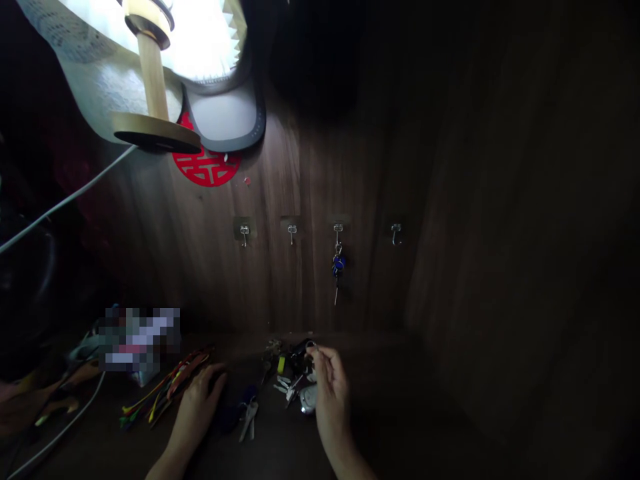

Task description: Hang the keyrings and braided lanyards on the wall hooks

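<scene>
Keys [339, 265] with blue parts hang from the third hook [338, 228] from the left, above and slightly right of the right-hand grip: one bunch is up, and it is the only one on the four hooks. The first hook [245, 231], second hook [292, 230] and fourth hook [396, 229] carry no keys. The right hand [333, 390] pinches a metal ring [311, 345] between thumb and finger — whether it is lifted free of the key pile [287, 387] just left of that grip, I cannot tell. More keys [249, 420] lie on the bench [400, 427] further left, nearer the left hand [203, 393]. That hand rests low beside coloured cords [167, 393]; I cannot tell if its fingers close on anything. By my judgement, most bunches remain off the hooks — little is done so far.
</scene>
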Demonstrator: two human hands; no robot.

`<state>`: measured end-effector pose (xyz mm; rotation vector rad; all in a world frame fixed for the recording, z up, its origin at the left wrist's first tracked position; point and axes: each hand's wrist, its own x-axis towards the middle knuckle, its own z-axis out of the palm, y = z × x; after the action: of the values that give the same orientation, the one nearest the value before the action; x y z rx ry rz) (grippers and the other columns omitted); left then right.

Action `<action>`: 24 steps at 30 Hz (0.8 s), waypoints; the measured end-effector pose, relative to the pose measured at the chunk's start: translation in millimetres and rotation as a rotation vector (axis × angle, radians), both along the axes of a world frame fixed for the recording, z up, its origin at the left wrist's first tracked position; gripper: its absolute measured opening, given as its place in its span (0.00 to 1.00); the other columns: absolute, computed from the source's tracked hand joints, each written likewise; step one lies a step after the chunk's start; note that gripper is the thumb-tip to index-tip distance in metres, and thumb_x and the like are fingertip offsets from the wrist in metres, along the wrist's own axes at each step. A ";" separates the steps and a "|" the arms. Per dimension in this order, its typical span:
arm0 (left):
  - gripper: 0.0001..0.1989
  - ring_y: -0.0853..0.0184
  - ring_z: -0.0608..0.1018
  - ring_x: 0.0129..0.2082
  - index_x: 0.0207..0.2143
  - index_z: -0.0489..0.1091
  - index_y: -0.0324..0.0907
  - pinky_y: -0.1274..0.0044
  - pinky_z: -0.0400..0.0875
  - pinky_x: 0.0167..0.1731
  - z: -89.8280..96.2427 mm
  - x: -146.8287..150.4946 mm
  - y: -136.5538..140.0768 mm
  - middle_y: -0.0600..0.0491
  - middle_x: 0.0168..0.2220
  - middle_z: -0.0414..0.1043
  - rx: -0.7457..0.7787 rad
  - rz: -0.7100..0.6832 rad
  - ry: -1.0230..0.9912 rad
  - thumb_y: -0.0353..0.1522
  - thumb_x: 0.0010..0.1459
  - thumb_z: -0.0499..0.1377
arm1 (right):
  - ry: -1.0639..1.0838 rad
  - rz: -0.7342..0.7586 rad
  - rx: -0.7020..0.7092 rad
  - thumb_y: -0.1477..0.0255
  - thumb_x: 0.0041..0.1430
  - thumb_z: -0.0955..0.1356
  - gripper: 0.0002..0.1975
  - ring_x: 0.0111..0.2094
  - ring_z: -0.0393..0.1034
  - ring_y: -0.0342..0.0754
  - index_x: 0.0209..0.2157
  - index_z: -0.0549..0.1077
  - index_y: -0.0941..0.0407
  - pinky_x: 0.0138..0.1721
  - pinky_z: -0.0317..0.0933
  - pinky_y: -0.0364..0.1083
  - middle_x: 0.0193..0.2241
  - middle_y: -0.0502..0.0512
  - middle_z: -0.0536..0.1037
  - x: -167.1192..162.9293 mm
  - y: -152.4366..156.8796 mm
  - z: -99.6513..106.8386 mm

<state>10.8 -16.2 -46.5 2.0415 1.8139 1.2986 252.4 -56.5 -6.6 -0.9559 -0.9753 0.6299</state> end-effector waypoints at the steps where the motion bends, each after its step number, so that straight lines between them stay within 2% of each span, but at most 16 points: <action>1: 0.13 0.60 0.77 0.41 0.34 0.71 0.45 0.68 0.71 0.43 -2.9 1.7 0.0 0.51 0.36 0.77 -0.018 0.001 0.025 0.40 0.53 0.50 | 0.037 0.007 -0.004 0.58 0.55 0.64 0.14 0.37 0.72 0.49 0.32 0.71 0.55 0.37 0.64 0.45 0.34 0.56 0.78 3.1 1.5 4.3; 5: 0.14 0.60 0.76 0.40 0.34 0.72 0.46 0.69 0.70 0.42 -2.2 18.0 -2.1 0.51 0.36 0.77 -0.084 -0.032 0.116 0.40 0.55 0.49 | 0.162 0.026 0.039 0.57 0.52 0.66 0.15 0.28 0.72 0.46 0.31 0.69 0.55 0.31 0.66 0.44 0.31 0.53 0.77 22.7 16.3 35.2; 10: 0.14 0.61 0.76 0.40 0.32 0.73 0.46 0.70 0.69 0.43 1.3 21.2 -1.6 0.51 0.36 0.76 -0.093 -0.075 0.150 0.40 0.57 0.49 | 0.177 0.048 0.176 0.61 0.51 0.67 0.11 0.24 0.68 0.40 0.28 0.68 0.55 0.22 0.62 0.39 0.29 0.48 0.73 55.1 55.0 99.8; 13: 0.14 0.62 0.76 0.39 0.31 0.73 0.47 0.72 0.69 0.41 -0.4 17.2 0.2 0.52 0.35 0.76 -0.082 -0.091 0.147 0.39 0.57 0.49 | 0.177 0.101 0.226 0.65 0.47 0.68 0.09 0.21 0.65 0.37 0.25 0.67 0.56 0.19 0.59 0.37 0.26 0.46 0.71 69.6 79.9 139.3; 16: 0.14 0.62 0.76 0.38 0.30 0.73 0.47 0.72 0.69 0.41 -1.4 16.2 0.7 0.52 0.34 0.76 -0.084 -0.102 0.145 0.39 0.57 0.49 | 0.172 0.112 0.251 0.67 0.45 0.69 0.08 0.19 0.65 0.37 0.24 0.67 0.56 0.17 0.58 0.36 0.23 0.45 0.71 78.0 100.6 166.5; 19: 0.15 0.61 0.76 0.38 0.30 0.73 0.46 0.71 0.69 0.41 -1.7 17.0 0.8 0.51 0.34 0.76 -0.085 -0.103 0.144 0.40 0.57 0.49 | 0.162 0.062 0.219 0.69 0.44 0.68 0.07 0.17 0.63 0.36 0.23 0.66 0.56 0.15 0.57 0.35 0.21 0.44 0.70 83.3 116.4 176.3; 24: 0.14 0.61 0.75 0.38 0.30 0.73 0.46 0.70 0.69 0.41 -3.9 16.7 3.0 0.50 0.35 0.76 -0.095 -0.097 0.152 0.40 0.57 0.49 | 0.158 0.053 0.163 0.68 0.42 0.69 0.09 0.14 0.62 0.35 0.21 0.65 0.57 0.12 0.54 0.35 0.19 0.44 0.70 88.7 131.7 164.7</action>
<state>27.5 -13.2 -50.3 2.1989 1.7736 1.0384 341.0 75.1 158.1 -0.7275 -0.8986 0.6499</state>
